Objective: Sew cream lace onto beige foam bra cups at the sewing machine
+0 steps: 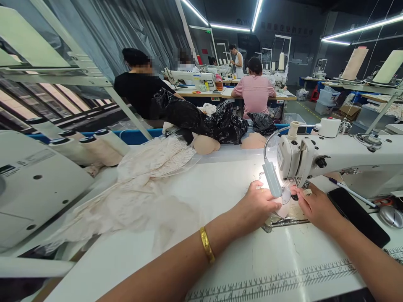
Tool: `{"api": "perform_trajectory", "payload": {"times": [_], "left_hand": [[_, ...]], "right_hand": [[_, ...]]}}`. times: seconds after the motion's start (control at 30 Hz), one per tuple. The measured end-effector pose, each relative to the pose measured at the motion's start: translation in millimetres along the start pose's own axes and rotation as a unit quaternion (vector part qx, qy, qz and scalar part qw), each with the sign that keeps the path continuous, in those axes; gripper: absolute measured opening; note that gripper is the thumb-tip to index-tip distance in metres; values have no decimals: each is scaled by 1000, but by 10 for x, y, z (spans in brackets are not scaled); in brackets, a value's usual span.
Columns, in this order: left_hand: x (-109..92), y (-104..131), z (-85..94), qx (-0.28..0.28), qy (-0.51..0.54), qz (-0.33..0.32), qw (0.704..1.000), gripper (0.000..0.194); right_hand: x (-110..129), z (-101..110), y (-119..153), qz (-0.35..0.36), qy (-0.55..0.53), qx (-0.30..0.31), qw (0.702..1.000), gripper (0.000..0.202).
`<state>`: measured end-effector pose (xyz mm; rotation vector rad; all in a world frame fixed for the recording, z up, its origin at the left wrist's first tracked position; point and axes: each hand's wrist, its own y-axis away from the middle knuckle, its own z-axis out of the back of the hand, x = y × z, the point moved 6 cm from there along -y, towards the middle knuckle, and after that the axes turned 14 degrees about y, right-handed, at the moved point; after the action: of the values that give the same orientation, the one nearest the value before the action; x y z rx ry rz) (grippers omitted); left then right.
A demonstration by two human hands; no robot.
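Note:
A white sewing machine stands at the right, its needle area lit by a small grey lamp on a bendable neck. Under the lamp lies a pale pink fabric piece. My left hand, below a gold bangle, grips the left edge of this piece between thumb and fingers. Close to the presser foot, my right hand has its fingertips pinched together at the piece's right side; what they hold is too small to make out.
Cream lace fabric spreads over the table's left. Beige cups and black plastic bags lie at the back. A black phone and silver mouse-like object are at the right. Thread cones stand left. People sit beyond.

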<state>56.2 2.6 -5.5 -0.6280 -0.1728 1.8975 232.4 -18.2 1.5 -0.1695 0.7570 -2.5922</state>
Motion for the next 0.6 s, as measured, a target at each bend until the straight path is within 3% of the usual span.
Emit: {"api": "perform_trajectory", "payload": {"times": [0.6], "left_hand": [[-16,13,-30,-1,-10,-2,1000,29]], "right_hand": [[26,4,24,-3,7,25,1000,30]]}}
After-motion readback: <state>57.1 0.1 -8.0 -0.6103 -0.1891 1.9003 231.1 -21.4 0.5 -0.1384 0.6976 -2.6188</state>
